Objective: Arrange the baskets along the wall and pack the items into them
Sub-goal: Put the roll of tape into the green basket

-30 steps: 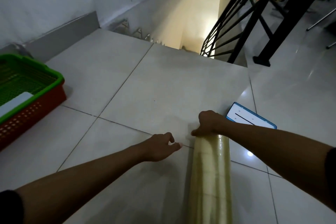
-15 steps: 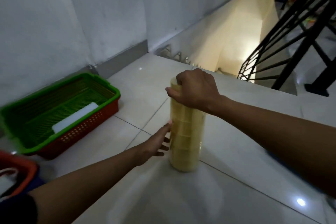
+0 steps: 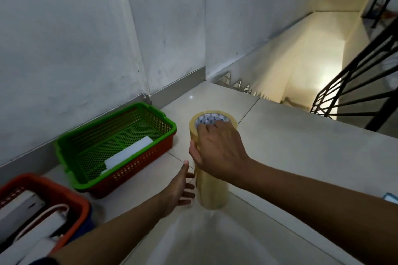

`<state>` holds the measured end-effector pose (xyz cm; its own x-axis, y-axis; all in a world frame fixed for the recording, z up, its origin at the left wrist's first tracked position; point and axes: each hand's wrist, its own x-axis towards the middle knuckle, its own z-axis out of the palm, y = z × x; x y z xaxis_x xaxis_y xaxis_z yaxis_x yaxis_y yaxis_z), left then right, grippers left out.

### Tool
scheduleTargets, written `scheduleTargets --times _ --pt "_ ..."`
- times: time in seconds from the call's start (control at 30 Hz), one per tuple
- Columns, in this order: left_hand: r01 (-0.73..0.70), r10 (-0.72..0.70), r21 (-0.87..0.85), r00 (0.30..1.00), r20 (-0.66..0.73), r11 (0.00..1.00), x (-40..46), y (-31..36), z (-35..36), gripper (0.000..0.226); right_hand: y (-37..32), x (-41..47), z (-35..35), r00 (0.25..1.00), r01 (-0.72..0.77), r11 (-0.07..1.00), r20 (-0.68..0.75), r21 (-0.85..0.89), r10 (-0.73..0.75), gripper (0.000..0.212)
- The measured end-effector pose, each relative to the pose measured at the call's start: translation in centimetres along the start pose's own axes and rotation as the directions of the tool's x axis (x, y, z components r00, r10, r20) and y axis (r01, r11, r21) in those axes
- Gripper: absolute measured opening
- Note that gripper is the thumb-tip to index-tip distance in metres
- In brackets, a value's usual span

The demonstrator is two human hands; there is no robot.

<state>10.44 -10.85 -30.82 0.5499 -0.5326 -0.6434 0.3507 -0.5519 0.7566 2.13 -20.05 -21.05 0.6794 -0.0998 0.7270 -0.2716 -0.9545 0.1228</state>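
A tall stack of yellowish tape rolls [image 3: 212, 189] stands upright, lifted just off the tiled floor. My right hand [image 3: 217, 150] grips its top from above, fingers curled over the rim. My left hand [image 3: 179, 187] has straight fingers touching the stack's lower left side. To the left, a green mesh basket [image 3: 64, 146] nested in a red one sits against the wall and holds a white flat item [image 3: 129, 155]. At the bottom left, a red basket [image 3: 83, 202] holds white boxes.
A staircase drops away behind the stack, with a black metal railing [image 3: 353, 92] on the right. A blue-edged flat item [image 3: 391, 197] peeks out behind my right forearm. Grey walls with a skirting run along the left.
The tape stack went from lying on the floor to upright in my right hand, and it has moved left toward the baskets. My left hand now touches its lower side.
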Motion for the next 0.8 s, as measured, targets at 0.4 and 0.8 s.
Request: scheduleTargets --times 0.4,0.8 --pt "0.246 -0.251 0.118 0.968 0.027 0.962 0.4 -3.1 -0.1 0.089 1.7 2.3 0.8 0.979 -0.201 0.960 0.062 0.194 0.193 0.040" --pt "-0.249 -0.032 -0.578 0.901 -0.432 0.777 -3.1 3.0 -8.7 0.070 4.5 5.6 3.0 0.668 -0.668 0.500 0.149 0.552 0.729 0.053"
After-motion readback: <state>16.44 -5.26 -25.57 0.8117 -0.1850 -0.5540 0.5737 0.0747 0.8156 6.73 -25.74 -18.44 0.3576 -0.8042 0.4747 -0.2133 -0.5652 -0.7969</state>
